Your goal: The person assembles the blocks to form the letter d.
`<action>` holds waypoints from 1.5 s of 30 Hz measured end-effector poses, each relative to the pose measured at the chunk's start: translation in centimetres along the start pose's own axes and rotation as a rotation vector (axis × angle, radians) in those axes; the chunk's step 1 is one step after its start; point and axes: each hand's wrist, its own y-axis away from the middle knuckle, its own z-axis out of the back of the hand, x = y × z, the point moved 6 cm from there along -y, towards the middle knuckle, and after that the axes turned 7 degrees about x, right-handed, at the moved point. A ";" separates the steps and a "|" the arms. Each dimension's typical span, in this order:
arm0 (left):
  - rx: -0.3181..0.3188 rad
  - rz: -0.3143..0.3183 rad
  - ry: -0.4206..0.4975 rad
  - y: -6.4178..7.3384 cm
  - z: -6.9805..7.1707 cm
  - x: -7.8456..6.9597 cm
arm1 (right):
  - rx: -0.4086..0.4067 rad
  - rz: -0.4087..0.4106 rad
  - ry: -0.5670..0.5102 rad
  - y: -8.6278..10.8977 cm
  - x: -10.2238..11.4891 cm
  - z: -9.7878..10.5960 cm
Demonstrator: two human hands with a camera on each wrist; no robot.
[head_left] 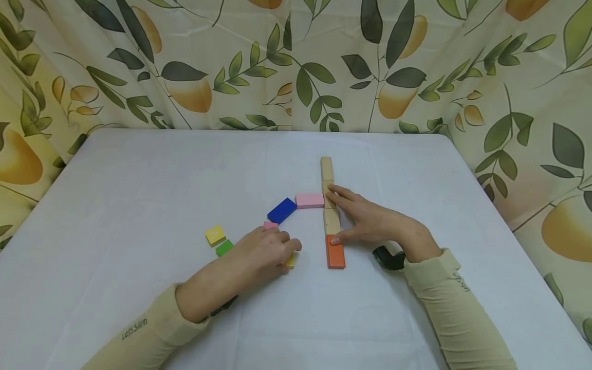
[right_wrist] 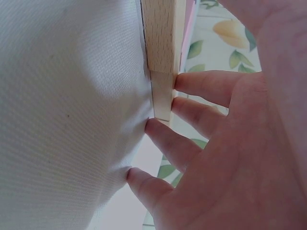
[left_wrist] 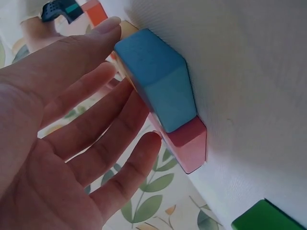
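Observation:
My left hand (head_left: 259, 252) reaches over a curved line of blocks, thumb and forefinger at either side of a yellow block (head_left: 290, 261). In the left wrist view a light blue block (left_wrist: 158, 81) and a pink block (left_wrist: 188, 148) stand beside its fingers; the head view hides the light blue one. The right hand (head_left: 370, 218) rests along a straight row of plain wooden blocks (head_left: 332, 221), its fingertips against their side. Its thumb touches the orange block (head_left: 336, 257) at the row's near end.
A pink block (head_left: 310, 201) meets the wooden row from the left, with a dark blue block (head_left: 281, 210) at its other end. Left of the left hand lie a green block (head_left: 224, 247) and a yellow square block (head_left: 215, 236). A leaf-patterned curtain (head_left: 314, 118) hangs behind the white table (head_left: 162, 169).

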 end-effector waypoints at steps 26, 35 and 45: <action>-0.052 -0.144 0.067 0.8 0.3 0.1 | 0.003 0.004 -0.005 0.2 0.1 0.0; -0.028 -0.111 0.091 1.1 0.5 0.7 | 0.002 0.002 0.005 0.1 0.2 0.0; 0.026 -0.082 0.115 0.7 0.2 0.6 | 0.007 -0.005 -0.003 0.1 0.1 0.0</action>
